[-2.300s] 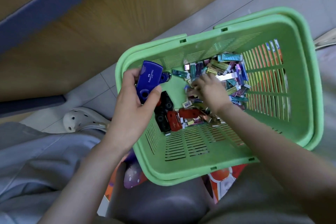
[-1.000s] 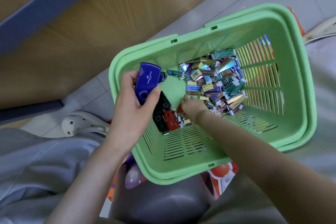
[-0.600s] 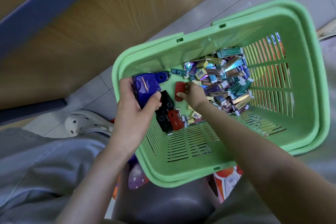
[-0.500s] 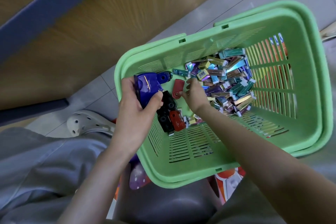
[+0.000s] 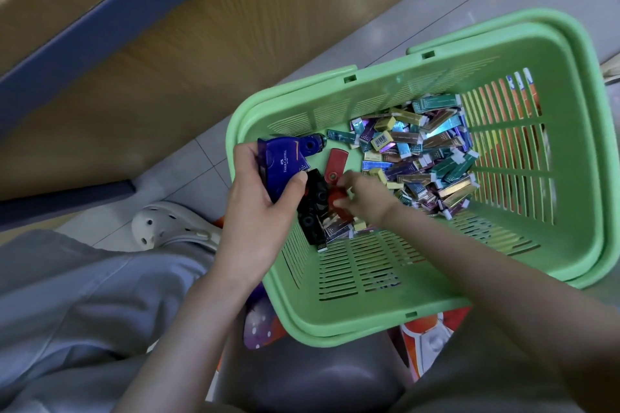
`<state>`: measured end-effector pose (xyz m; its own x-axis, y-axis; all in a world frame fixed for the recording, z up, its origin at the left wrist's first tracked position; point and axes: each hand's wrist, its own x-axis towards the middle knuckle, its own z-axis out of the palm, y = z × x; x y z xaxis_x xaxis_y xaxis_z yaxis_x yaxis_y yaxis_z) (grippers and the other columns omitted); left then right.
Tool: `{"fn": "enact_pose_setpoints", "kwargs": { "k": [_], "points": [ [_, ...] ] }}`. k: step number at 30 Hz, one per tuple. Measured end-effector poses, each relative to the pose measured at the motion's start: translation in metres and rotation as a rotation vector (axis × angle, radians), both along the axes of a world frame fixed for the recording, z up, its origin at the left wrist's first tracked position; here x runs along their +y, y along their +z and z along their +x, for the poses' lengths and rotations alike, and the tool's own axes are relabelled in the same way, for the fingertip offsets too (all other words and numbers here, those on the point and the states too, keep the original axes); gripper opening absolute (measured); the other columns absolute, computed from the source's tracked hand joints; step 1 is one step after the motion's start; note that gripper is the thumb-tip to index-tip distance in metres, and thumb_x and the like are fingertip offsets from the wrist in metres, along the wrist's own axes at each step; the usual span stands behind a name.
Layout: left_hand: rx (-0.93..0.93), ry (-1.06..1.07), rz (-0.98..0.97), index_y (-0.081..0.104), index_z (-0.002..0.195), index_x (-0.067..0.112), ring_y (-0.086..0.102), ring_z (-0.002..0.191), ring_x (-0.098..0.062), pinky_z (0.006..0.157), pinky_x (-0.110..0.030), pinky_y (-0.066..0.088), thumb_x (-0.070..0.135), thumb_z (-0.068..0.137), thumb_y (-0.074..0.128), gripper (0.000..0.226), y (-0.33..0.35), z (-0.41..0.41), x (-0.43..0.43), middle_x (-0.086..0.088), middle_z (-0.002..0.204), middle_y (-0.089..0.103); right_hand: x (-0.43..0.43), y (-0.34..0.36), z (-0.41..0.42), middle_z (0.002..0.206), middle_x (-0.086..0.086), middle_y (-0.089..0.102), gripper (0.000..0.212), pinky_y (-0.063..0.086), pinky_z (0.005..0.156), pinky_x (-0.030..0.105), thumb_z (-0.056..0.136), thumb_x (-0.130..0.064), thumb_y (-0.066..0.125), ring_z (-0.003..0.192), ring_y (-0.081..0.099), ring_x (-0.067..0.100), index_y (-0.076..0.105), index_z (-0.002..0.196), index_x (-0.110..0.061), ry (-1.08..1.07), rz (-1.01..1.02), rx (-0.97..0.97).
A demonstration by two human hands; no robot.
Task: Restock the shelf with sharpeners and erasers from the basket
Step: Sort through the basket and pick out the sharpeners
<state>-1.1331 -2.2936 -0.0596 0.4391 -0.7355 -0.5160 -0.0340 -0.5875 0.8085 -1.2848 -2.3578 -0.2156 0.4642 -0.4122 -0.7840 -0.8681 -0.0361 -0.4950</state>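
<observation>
Presently, in the head view, blue plastic sharpeners (image 5: 285,164) are gripped between the thumb and curled fingers of the left hand (image 5: 258,211) over the near-left wall of the green slotted plastic basket (image 5: 570,40). The nearer red plastic sharpener (image 5: 332,196) is pinched by the right hand (image 5: 364,198) on the basket floor, beside black plastic sharpeners (image 5: 313,208); a heap of foil-wrapped erasers (image 5: 419,157) lies beyond. The sharpeners are judged light, rigid and smooth, best taken across their flat faces; the erasers, slippery in their wrap.
</observation>
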Motion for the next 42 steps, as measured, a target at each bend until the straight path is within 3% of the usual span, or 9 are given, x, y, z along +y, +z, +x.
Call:
{"fn": "enact_pose_setpoints", "kwargs": {
  "k": [2,6,11,14,19,25,32,38,42],
  "points": [
    [-0.020,0.007,0.004,0.041,0.096,0.028,0.062,0.085,-0.020,0.083,-0.045,0.050,0.011,0.089,0.063,0.029,-0.001,0.003,0.000,0.007,0.091,0.060,-0.021,0.006,-0.001,0.105,0.001,0.059,0.037,0.048,0.072,0.019,0.088,-0.022,0.064,0.089,0.057,0.014,0.050,0.118,-0.005,-0.231,-0.020,-0.036],
    [-0.026,0.021,0.006,0.041,0.096,0.028,0.063,0.087,-0.023,0.084,-0.046,0.052,0.012,0.089,0.062,0.027,-0.001,0.004,0.000,0.010,0.089,0.060,-0.045,-0.001,0.007,0.112,0.015,0.062,0.041,0.051,0.083,0.034,0.090,-0.022,0.063,0.093,0.060,0.025,0.050,0.121,0.001,-0.452,-0.063,-0.018],
    [-0.044,0.013,-0.001,0.041,0.096,0.027,0.061,0.086,-0.030,0.083,-0.051,0.050,0.012,0.089,0.062,0.027,0.000,0.003,0.001,0.006,0.088,0.060,-0.034,-0.009,0.031,0.138,0.020,0.041,0.056,0.043,0.092,0.032,0.092,-0.025,0.060,0.119,0.050,0.031,0.036,0.136,0.001,-0.299,-0.083,0.149],
    [-0.053,0.032,-0.008,0.041,0.096,0.029,0.063,0.087,-0.029,0.085,-0.051,0.050,0.012,0.089,0.061,0.028,0.001,0.005,0.000,0.013,0.086,0.062,-0.012,-0.009,0.033,0.131,0.018,0.044,0.045,0.045,0.096,0.035,0.091,-0.019,0.060,0.112,0.052,0.029,0.040,0.128,0.000,-0.357,-0.169,0.093],
    [-0.047,0.057,-0.027,0.041,0.095,0.030,0.064,0.088,-0.029,0.086,-0.048,0.051,0.010,0.089,0.061,0.030,0.003,0.006,-0.002,0.028,0.080,0.060,0.031,-0.019,0.036,0.120,0.015,0.053,0.051,0.043,0.098,0.036,0.088,-0.023,0.065,0.112,0.052,0.029,0.043,0.128,-0.002,-0.222,0.021,0.056],
    [-0.038,0.077,-0.051,0.041,0.096,0.029,0.064,0.088,-0.030,0.088,-0.048,0.051,0.008,0.090,0.060,0.029,0.007,0.008,-0.001,0.028,0.082,0.061,0.021,-0.022,0.037,0.102,0.013,0.063,0.036,0.046,0.079,0.031,0.088,-0.031,0.064,0.097,0.060,0.028,0.057,0.110,-0.002,-0.170,0.009,0.165],
    [-0.129,0.117,-0.139,0.041,0.096,0.032,0.057,0.081,-0.034,0.081,-0.053,0.048,0.025,0.085,0.057,0.020,0.007,0.010,0.006,0.026,0.081,0.058,0.022,-0.004,0.035,0.109,0.014,0.061,0.041,0.045,0.075,0.029,0.089,-0.016,0.064,0.096,0.059,0.027,0.042,0.121,-0.001,-0.356,0.067,0.088],
    [-0.390,0.238,-0.320,0.035,0.103,0.023,0.045,0.075,0.006,0.075,-0.016,0.037,0.008,0.096,0.043,0.019,0.000,0.014,0.014,0.026,0.085,0.051,-0.002,0.021,0.011,0.094,0.010,0.058,0.029,0.051,0.057,0.031,0.092,-0.007,0.053,0.072,0.059,0.020,0.042,0.119,-0.004,-0.259,-0.035,-0.010],
    [-0.394,0.344,-0.312,0.033,0.112,0.011,0.042,0.079,-0.002,0.079,-0.025,0.039,0.007,0.099,0.041,0.016,-0.014,0.023,0.005,0.016,0.089,0.041,-0.016,0.022,0.015,0.099,0.006,0.055,0.035,0.044,0.058,0.019,0.096,-0.013,0.053,0.075,0.054,0.015,0.039,0.126,-0.003,-0.485,-0.085,-0.094]
  ]
}}
